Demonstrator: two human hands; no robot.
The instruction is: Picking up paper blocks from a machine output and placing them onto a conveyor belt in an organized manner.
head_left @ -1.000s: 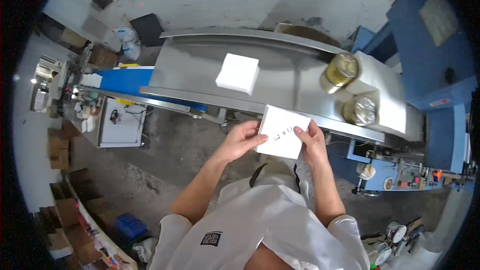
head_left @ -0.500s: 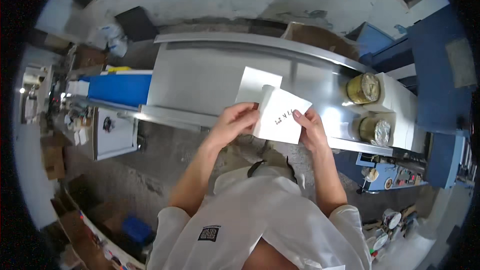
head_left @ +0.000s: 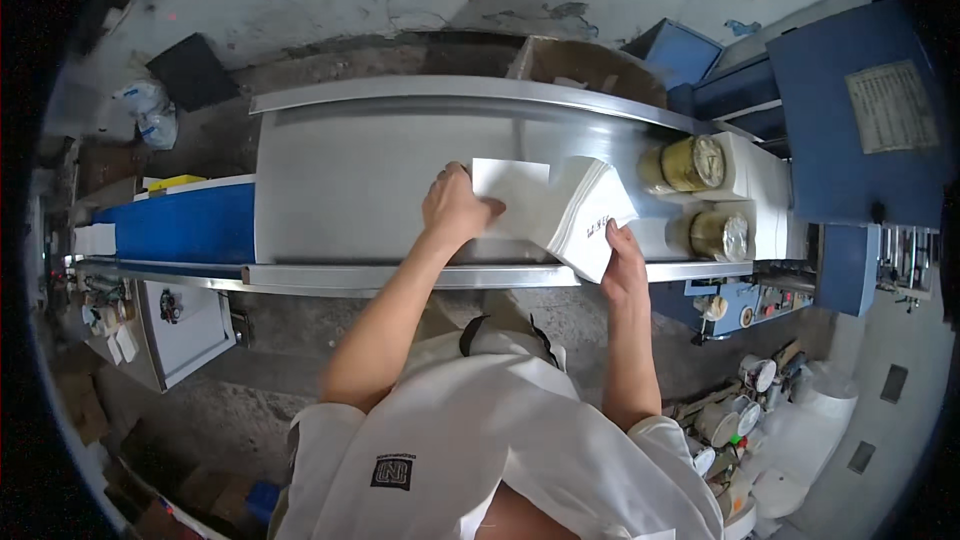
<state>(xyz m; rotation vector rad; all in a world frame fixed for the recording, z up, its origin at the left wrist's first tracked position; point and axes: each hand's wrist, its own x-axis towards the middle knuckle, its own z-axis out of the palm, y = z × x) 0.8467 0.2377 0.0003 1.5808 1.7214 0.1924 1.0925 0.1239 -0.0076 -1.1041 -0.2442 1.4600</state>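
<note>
matt white paper stack (head_left: 585, 212), brushed-metal conveyor (head_left: 350, 180)

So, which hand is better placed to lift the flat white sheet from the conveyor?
The left hand: it already rests on the flat white sheet. The right hand is occupied gripping the folded white stack.

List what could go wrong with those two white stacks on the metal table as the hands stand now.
1. The right hand grips the tilted white stack only at its lower edge, so loose sheets might fan out or slide off.
2. The left hand presses just one side of the flat white stack, which might skid on the smooth metal table.
3. The brass rollers turn close by; a corner might catch.
</note>
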